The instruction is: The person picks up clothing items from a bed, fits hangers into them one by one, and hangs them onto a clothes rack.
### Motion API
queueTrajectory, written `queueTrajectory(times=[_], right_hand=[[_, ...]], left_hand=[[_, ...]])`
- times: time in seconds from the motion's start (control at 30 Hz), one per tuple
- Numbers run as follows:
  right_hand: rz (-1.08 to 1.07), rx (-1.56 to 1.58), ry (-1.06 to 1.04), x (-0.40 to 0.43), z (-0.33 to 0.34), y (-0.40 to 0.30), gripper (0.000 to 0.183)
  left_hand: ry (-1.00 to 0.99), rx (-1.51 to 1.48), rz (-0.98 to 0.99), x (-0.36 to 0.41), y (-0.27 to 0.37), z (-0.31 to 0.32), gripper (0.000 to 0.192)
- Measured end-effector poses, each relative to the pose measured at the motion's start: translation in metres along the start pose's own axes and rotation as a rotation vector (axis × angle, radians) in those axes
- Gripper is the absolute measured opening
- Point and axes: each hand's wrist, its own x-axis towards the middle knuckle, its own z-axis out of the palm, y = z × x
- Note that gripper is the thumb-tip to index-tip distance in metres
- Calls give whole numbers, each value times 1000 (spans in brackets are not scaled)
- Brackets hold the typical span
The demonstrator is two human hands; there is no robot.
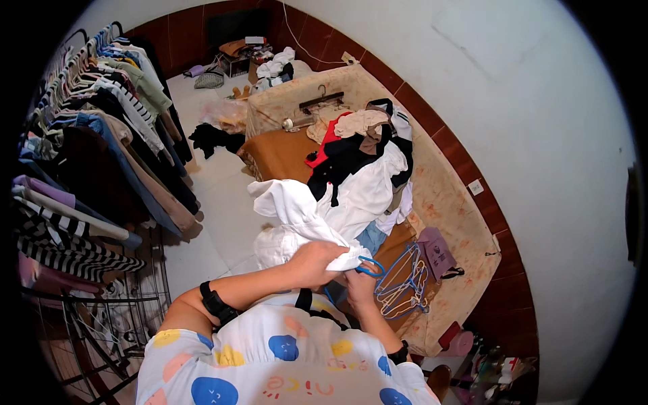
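Close to my body, my left hand (319,259) grips the gathered edge of a white garment (291,202), whose far part spreads out in front of me. A blue clothes hanger (373,265) is in my right hand (360,287), beside the left, and one end of it shows at the garment's edge. How far the hanger reaches inside the cloth is hidden. Beyond the hands lies a heap of clothes with a white garment (364,185), a black garment (349,154) and a red one (331,136). Several blue and white hangers (405,283) lie tangled to the right.
Clothes on hangers fill a rack (96,116) at left, near a black wire frame (101,324). The heap rests on a brown sofa seat (281,152) with a patterned cover (450,217). A purple bag (436,250) lies right; a black cloth (215,140) is on the floor.
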Motion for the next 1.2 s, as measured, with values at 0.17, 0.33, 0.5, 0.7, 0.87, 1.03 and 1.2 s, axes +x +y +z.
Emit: queueTrajectory(times=[0.17,0.33,0.5,0.7,0.87,1.03,1.2], right_hand=[[-125,-233,-85,6,-3,-18,7],[-464,-649,-120,13,-6,-23,2],[-758,-669,118,11,-6,-57,14],[-474,-682,-358,-14,-33,-22,16],[-571,-792,-264,-9,-32,7,28],[-292,-647,-99,3,-27,25,32],[-397,-799,-48,4,-27,25,31]], left_hand=[[-9,359,275,13,6,-16,28],[-110,260,56,8,-9,-4,23],[17,133,-74,29,-4,-25,22],[82,105,-142,41,2,-38,18],[116,31,-117,48,27,-44,18],[48,-51,-97,43,48,-40,18],[65,-102,-69,31,54,-48,20]])
